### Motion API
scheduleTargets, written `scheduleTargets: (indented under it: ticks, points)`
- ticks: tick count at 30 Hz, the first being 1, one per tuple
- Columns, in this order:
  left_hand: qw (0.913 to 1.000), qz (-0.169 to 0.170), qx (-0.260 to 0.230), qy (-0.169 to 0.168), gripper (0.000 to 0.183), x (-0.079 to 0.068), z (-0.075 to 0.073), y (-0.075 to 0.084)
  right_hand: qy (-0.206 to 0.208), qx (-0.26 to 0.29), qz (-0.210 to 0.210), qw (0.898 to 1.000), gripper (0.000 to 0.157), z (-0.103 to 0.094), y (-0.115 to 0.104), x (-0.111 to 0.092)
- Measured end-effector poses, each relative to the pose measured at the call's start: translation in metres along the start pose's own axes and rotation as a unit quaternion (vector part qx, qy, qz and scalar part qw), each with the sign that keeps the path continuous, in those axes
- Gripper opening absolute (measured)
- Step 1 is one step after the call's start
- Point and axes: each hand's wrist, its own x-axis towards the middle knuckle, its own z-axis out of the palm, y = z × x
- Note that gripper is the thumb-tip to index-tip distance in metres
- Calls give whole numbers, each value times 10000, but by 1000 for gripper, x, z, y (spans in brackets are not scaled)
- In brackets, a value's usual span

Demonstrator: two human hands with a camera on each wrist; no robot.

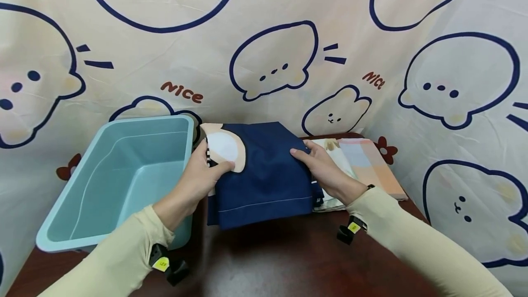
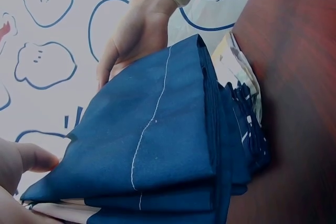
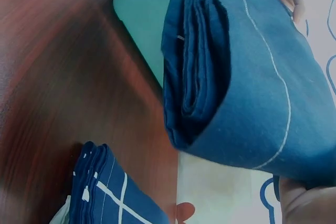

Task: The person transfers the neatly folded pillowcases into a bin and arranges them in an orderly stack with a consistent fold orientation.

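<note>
A folded navy cloth is held up between both hands over the table, its near edge marked by a white stitch line. My left hand pinches its left side, thumb on a peach and white printed patch. On the right side, my right hand grips the far right edge with the thumb on top; the fingers beneath are hidden. Several folded layers of the navy cloth show in the left wrist view. Close below it in the right wrist view lies another folded navy cloth with white lines.
An empty light blue plastic bin stands at the left. Folded cloths lie at the right, among them a pastel checked one and a white printed one. The dark red-brown table meets a patterned fabric backdrop.
</note>
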Motion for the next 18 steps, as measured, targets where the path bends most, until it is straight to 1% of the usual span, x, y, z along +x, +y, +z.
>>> scheduleTargets:
  ticks: [7, 11, 15, 18]
  points:
    - [9999, -87, 120, 12, 75, -1, -11, 1, -116, -25, -59, 9999, 42, 9, -2, 5]
    - [9997, -33, 236, 15, 73, 0, -17, 0, -164, -13, -159, 9997, 42, 13, -3, 8]
    - [9995, 52, 317, 56, 72, 1, -22, -1, -100, -60, -193, 9997, 40, 18, -3, 11]
    - [9994, 0, 324, 116, 77, 2, -26, -3, -93, -49, -233, 9997, 39, 22, -3, 13]
